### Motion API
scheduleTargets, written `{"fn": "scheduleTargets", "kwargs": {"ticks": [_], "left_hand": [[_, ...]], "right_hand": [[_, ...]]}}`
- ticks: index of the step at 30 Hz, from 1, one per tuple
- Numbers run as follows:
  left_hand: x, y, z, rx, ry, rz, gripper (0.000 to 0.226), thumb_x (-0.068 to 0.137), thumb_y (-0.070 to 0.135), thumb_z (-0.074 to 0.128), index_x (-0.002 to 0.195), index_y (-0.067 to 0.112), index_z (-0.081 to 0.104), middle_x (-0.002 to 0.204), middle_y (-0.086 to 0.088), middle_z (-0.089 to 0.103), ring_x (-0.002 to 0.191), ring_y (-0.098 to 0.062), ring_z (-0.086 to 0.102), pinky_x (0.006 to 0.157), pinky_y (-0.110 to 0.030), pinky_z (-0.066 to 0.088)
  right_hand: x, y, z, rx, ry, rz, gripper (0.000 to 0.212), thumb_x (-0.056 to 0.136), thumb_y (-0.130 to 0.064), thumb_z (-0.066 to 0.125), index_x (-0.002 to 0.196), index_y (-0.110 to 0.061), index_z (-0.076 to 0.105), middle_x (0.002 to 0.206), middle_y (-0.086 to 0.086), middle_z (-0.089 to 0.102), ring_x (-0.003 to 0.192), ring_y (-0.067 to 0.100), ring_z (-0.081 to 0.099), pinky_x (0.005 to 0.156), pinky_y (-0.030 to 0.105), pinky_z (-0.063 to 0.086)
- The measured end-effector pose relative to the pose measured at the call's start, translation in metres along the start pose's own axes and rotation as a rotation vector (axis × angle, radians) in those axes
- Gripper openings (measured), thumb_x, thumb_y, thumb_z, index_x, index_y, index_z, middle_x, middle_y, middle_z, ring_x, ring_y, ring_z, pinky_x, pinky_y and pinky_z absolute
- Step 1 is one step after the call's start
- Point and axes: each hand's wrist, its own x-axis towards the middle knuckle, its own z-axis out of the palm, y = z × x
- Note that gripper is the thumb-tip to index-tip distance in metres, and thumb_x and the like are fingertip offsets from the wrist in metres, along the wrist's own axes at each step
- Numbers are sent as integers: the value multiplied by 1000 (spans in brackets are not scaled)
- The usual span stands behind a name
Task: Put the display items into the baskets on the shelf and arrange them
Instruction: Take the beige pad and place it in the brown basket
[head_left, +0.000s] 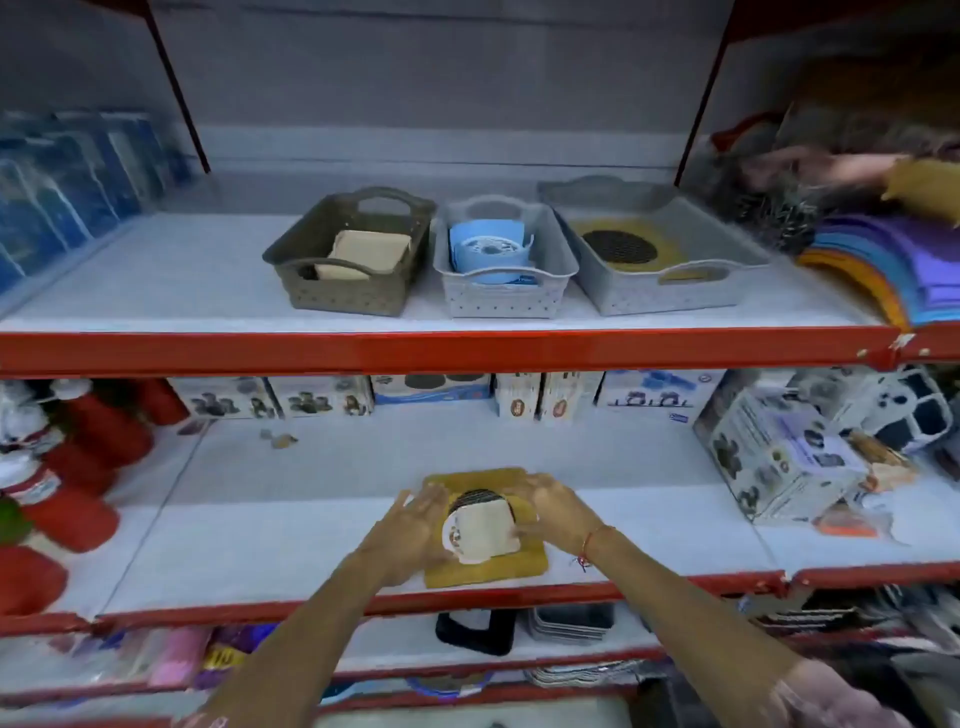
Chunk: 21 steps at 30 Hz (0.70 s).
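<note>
Both hands meet over a cream mug-shaped item (480, 535) on the lower shelf (291, 525): left hand (415, 525) spread flat against its left side, right hand (558, 512) with fingers curled onto its right edge. Item lies on a dark round mesh piece (475, 498), itself on a mustard-yellow mat (488, 569) near the front lip. Upper shelf (156, 275), far: brown basket (348, 249) at left holding a beige block; small grey basket (504, 260) at centre holding blue pieces; wide grey basket (654, 244) at right holding a matching yellow mat and mesh.
</note>
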Motion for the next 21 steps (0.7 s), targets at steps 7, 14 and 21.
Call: {"fn": "scheduleTargets", "kwargs": {"ticks": [7, 14, 21], "left_hand": [[31, -14, 24, 27, -220, -7, 135, 40, 85, -1, 149, 6, -12, 158, -12, -19, 146, -23, -16, 117, -40, -10], [28, -14, 25, 11, -183, -34, 126, 51, 84, 3, 149, 7, -10, 158, -11, -17, 146, -21, -16, 118, -39, -10], [2, -9, -7, -107, -14, 2, 120, 53, 77, -8, 151, 11, 13, 160, -7, 8, 148, -16, 5, 119, -29, 2]], "right_hand": [[27, 12, 17, 36, -227, 4, 103, 68, -40, 80, 150, -20, 21, 157, 6, 25, 144, 25, 24, 120, 39, 24], [29, 10, 26, -26, -176, -13, 95, 69, -41, 78, 147, -21, 27, 155, 4, 32, 140, 25, 33, 117, 36, 30], [5, -9, 0, 69, -14, 5, 91, 63, -48, 77, 141, -20, 38, 142, 5, 46, 131, 23, 41, 109, 36, 40]]}}
